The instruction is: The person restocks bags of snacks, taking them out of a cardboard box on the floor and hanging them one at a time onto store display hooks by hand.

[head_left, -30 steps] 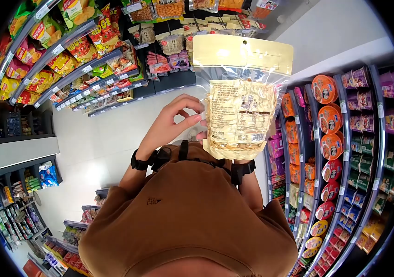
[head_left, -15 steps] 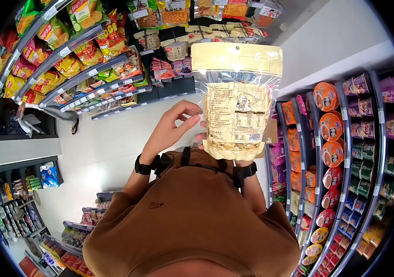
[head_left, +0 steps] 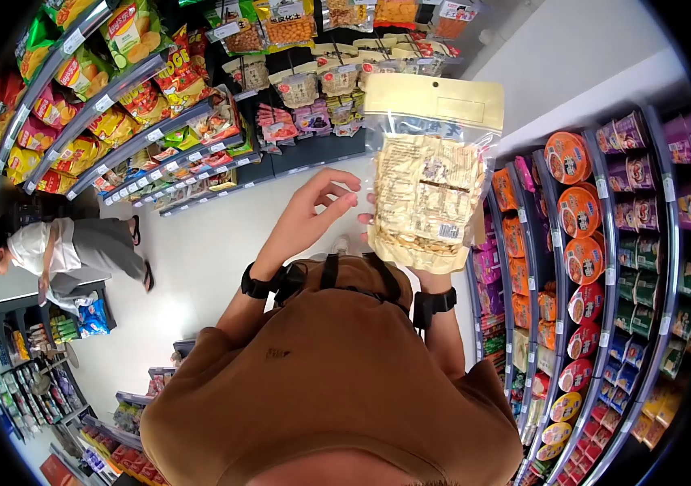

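Note:
A clear and cream snack bag (head_left: 430, 190) stands upright in front of me, its printed back with a barcode facing me. Pale dried pieces show through its lower part. My right hand (head_left: 367, 217) grips it from behind; only fingertips poke out at its left edge, and the rest is hidden by the bag. To the left of the bag, my left hand (head_left: 317, 206) hovers with nothing in it, fingers loosely curved and apart from the thumb. It does not touch the bag.
Shelves of chip bags (head_left: 135, 32) curve along the left, and hanging snack packs (head_left: 293, 85) line the front. Instant noodle bowls (head_left: 579, 211) fill the right-hand shelves. Another person (head_left: 78, 247) walks in the aisle at the left. White floor (head_left: 187, 251) lies between.
The bag has shifted slightly right and leans back a little. My left hand stays beside it, slightly farther from its edge. The other person has come further into view at the left.

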`<state>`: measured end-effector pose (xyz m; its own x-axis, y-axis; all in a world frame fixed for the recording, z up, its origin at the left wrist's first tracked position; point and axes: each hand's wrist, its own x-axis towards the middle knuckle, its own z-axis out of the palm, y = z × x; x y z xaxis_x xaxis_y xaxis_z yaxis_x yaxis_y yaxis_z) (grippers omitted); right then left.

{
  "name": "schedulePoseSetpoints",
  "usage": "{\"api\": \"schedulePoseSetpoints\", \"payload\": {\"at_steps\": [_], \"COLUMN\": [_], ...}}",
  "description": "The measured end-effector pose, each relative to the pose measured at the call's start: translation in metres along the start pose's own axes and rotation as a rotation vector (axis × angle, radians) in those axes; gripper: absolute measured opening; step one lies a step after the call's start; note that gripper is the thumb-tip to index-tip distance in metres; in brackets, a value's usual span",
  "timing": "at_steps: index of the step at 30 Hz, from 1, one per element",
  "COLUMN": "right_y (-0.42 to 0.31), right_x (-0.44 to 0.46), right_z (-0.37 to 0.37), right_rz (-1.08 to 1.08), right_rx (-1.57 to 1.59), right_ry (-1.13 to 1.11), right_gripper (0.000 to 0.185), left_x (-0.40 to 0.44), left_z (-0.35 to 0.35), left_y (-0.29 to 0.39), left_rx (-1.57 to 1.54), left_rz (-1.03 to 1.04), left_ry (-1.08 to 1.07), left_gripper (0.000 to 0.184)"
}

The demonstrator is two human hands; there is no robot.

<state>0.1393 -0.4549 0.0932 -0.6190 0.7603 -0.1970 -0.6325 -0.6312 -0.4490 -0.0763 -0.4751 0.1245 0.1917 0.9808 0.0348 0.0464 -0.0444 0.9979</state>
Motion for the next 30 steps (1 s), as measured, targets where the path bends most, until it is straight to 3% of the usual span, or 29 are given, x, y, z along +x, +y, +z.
{"api": "schedulePoseSetpoints", "payload": {"at_steps": [2, 4, 6, 8, 10, 12, 14, 16, 17, 20, 25, 28, 30], "right_y": [-0.008, -0.019, -0.023, -0.027, -0.043, -0.054, -0.056, -0.066, -0.075, -0.088, -0.035, -0.047, -0.057], "right_x": [-0.007, -0.013, -0.020, -0.028, -0.031, -0.029, -0.023, -0.024, -0.025, -0.018, 0.058, 0.064, 0.085], "right_z": [-0.006, -0.009, -0.038, -0.056, -0.040, -0.030, -0.044, -0.047, -0.048, -0.063, -0.029, -0.064, -0.082], "right_rz": [-0.028, -0.199, -0.239, -0.332, -0.406, -0.363, -0.423, -0.426, -0.415, -0.364, -0.311, -0.120, -0.066], "right_rx": [0.072, 0.125, 0.086, -0.428, -0.485, -0.746, -0.782, -1.255, -1.279, -1.150, -0.814, -0.631, -0.654], "right_ry": [-0.036, -0.047, -0.044, 0.330, 0.315, 0.372, 0.403, 0.470, 0.453, 0.502, 0.545, 0.375, 0.390], "right_gripper": [0.090, 0.082, 0.077, 0.071, 0.066, 0.070, 0.072, 0.067, 0.064, 0.066, 0.062, 0.062, 0.059], "left_x": [0.009, 0.020, 0.032, 0.045, 0.057, 0.070, 0.082, 0.090, 0.095, 0.111, 0.100, 0.108, 0.133], "left_z": [0.008, 0.020, 0.034, 0.048, 0.067, 0.078, 0.081, 0.086, 0.090, 0.085, -0.038, -0.032, -0.035], "left_y": [-0.003, -0.003, -0.002, -0.004, -0.004, -0.002, -0.011, -0.023, -0.029, -0.039, -0.046, -0.056, -0.072], "left_rx": [0.019, 0.038, -0.124, -0.096, -0.182, -0.136, -0.055, -0.037, -0.020, -0.160, -0.141, -0.121, -0.124], "left_rz": [-0.016, -0.026, -0.098, -0.089, -0.098, -0.107, -0.178, -0.179, -0.175, -0.261, -0.351, -0.342, -0.328], "left_ry": [-0.042, -0.088, -0.176, -0.226, -0.336, -0.338, -0.289, -0.228, -0.170, -0.151, -0.133, -0.140, -0.117], "left_gripper": [0.024, 0.024, 0.025, 0.031, 0.041, 0.050, 0.053, 0.054, 0.055, 0.054, 0.056, 0.053, 0.055]}}
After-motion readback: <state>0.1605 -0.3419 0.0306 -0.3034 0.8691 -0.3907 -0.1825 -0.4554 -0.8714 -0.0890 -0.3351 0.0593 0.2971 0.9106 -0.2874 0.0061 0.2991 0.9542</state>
